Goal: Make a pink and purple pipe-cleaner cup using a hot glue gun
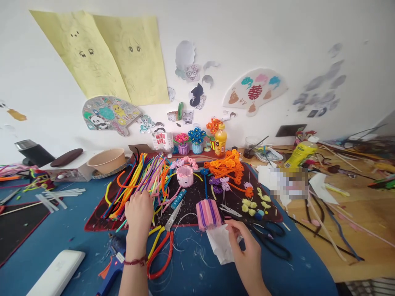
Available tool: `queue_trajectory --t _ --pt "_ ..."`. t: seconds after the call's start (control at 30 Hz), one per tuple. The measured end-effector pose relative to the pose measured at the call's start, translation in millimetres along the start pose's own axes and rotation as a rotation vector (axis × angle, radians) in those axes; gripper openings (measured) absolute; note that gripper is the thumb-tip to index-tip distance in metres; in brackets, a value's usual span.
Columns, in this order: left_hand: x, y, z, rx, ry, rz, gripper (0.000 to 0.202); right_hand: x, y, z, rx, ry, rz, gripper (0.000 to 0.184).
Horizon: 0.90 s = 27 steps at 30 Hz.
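Note:
My left hand (138, 213) reaches into a heap of coloured pipe cleaners (140, 179) on the dark mat (92, 220); its fingers curl down among the stems and are mostly hidden. My right hand (245, 246) pinches the edge of a white paper sheet (220, 244) on the blue table cover. Just above that sheet stands a small pink-and-purple striped pipe-cleaner cup (208, 213). Red-handled scissors (163, 242) lie between my two hands.
A blue glue gun (112, 263) lies by my left wrist, black scissors (270, 238) right of my right hand. Orange pipe-cleaner flowers (226, 166), a pink cup (185, 176), yellow bits (254, 203), a paper bowl (106, 160), bottles (220, 140) and a white case (55, 273) surround the mat.

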State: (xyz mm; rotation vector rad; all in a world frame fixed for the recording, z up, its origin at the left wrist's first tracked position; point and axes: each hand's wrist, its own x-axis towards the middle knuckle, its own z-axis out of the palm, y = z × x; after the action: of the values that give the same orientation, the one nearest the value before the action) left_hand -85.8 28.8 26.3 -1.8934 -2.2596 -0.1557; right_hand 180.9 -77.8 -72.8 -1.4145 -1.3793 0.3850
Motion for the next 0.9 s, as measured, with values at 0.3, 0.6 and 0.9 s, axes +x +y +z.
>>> queue_trajectory --t 0.3,0.6,0.9 --pt "-8.5 -11.6 -48.3 0.087 0.247 -0.192 0.039 1.3 0.3 1.9 0.001 0.017 -0.028 0.017" --pt "-34.6 5.8 -53.5 -0.572 0.367 0.599 0.023 29.9 -37.4 -11.5 -0.098 0.019 -0.276 0.024" --pt "-57.2 65.2 -0.1 -0.709 0.045 0.741 0.025 41.8 -27.0 -25.7 -0.386 -0.051 -0.369 0.025"
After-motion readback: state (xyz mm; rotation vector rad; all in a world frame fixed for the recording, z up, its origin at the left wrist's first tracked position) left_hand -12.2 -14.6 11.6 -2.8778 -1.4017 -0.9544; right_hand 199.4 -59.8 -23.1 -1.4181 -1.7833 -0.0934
